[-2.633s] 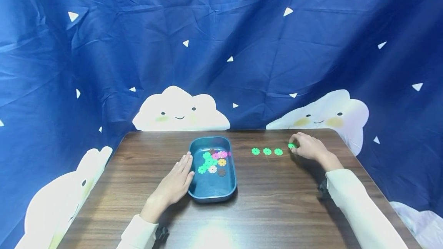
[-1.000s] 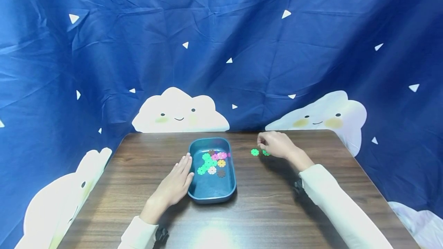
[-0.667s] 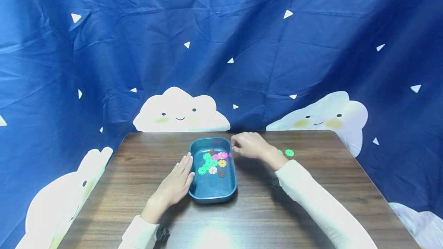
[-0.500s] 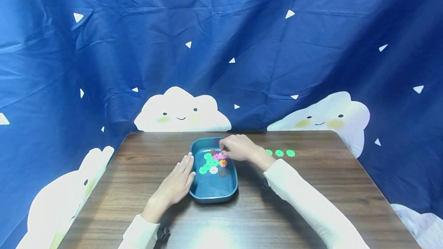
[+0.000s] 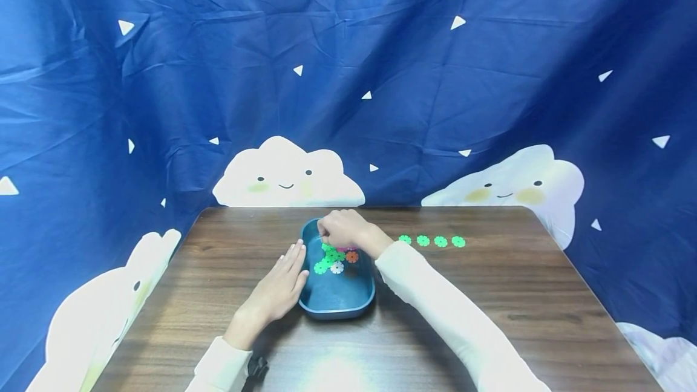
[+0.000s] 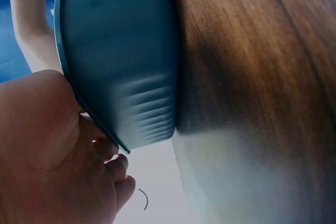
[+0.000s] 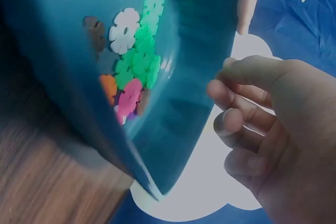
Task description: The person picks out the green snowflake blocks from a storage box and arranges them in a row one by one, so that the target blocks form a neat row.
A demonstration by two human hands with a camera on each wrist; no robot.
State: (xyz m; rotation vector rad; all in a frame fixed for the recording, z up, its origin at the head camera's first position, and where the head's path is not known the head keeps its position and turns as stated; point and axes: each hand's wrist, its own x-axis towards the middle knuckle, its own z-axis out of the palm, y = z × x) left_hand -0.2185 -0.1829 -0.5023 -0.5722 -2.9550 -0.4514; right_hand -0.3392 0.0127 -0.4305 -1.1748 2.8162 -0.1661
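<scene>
A deep blue tray [image 5: 336, 314] stands on the table and holds several small flower-shaped plastic pieces. Among them are green pieces [image 7: 144, 59], a white piece [image 7: 124, 31], a pink piece [image 7: 129, 96], an orange piece [image 7: 108, 86] and a brown piece [image 7: 95, 35]. My left hand [image 5: 278, 286] lies with straight fingers along the tray's left rim. Over the tray's far part hovers my right hand [image 5: 344, 228], its fingers loosely bent; the right wrist view shows nothing between them. Some pieces are hidden beneath this hand in the head view.
To the tray's right, several green flower pieces [image 5: 440, 241] lie in a spaced row near the far edge of the brown wooden table [image 5: 239, 228]. A blue curtain [image 5: 348, 77] with white clouds hangs behind the table.
My right hand has let go of a green flower piece at the row's right end and travelled left to above the tray. My left hand stays at the rim.
</scene>
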